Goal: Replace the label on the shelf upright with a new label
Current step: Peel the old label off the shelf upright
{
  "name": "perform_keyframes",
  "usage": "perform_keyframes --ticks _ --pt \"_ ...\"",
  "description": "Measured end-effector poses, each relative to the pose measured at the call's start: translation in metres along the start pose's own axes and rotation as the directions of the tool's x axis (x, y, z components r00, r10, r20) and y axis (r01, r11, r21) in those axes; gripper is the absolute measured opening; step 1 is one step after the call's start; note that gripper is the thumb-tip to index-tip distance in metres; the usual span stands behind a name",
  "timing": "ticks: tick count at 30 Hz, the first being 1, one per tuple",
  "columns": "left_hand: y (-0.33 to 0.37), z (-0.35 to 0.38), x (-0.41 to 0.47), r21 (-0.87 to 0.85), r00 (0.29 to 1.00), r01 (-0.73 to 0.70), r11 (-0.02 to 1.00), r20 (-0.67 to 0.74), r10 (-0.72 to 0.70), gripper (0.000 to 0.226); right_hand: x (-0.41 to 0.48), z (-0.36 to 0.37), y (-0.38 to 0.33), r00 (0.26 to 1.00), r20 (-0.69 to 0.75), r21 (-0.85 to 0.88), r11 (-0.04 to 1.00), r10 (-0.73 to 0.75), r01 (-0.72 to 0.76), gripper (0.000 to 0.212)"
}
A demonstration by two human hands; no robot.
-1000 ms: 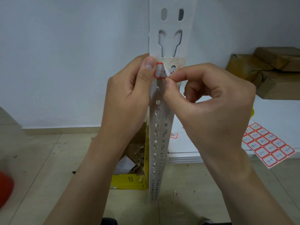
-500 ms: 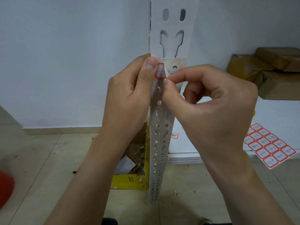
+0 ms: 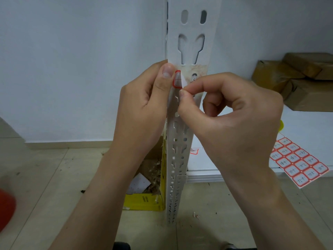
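Note:
A white slotted shelf upright [image 3: 193,29] stands in the middle of the view. On it sits a small red-bordered label [image 3: 177,79] with its right part peeled up and folded over. My left hand [image 3: 144,105] grips the upright's left edge, thumb pressed beside the label. My right hand [image 3: 232,120] pinches the label's loose flap between thumb and forefinger. Yellowish glue residue [image 3: 200,69] covers the upright to the right of the label.
A sheet of red-bordered labels [image 3: 299,161] lies on the white shelf board [image 3: 306,123] at right, with brown parcels [image 3: 297,76] behind. One loose label [image 3: 194,151] lies near the upright. A yellow box [image 3: 146,199] of scraps stands on the floor. A red object [image 3: 6,210] shows at far left.
My right hand has pulled the label's flap further left, so less of its printed face shows. More glue residue is bared. My left hand has stayed put.

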State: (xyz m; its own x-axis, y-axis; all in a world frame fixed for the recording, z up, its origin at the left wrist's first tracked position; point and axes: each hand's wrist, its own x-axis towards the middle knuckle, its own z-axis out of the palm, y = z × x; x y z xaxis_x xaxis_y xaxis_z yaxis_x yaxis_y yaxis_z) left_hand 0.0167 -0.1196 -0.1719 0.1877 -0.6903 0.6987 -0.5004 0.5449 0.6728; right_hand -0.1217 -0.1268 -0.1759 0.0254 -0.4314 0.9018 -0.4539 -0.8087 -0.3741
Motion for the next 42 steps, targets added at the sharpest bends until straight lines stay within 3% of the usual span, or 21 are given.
perform_keyframes --ticks 27,31,42 --pt "-0.0029 0.0026 -0.0011 -0.059 0.999 0.039 0.997 -0.013 -0.040 0.038 -0.0020 -0.0014 -0.0010 1.000 0.018 0.033 0.999 -0.002 0.001 0.007" --pt "-0.0014 0.0017 -0.0026 -0.119 0.994 0.105 0.987 -0.025 -0.109 0.058 -0.0023 -0.0033 -0.0004 1.000 0.025 0.043 0.999 -0.015 0.014 0.008" --pt "-0.0018 0.0018 -0.0025 -0.059 0.993 0.109 0.992 -0.030 -0.111 0.058 -0.0035 -0.0034 0.0027 1.000 0.024 0.081 0.997 -0.012 0.010 0.008"
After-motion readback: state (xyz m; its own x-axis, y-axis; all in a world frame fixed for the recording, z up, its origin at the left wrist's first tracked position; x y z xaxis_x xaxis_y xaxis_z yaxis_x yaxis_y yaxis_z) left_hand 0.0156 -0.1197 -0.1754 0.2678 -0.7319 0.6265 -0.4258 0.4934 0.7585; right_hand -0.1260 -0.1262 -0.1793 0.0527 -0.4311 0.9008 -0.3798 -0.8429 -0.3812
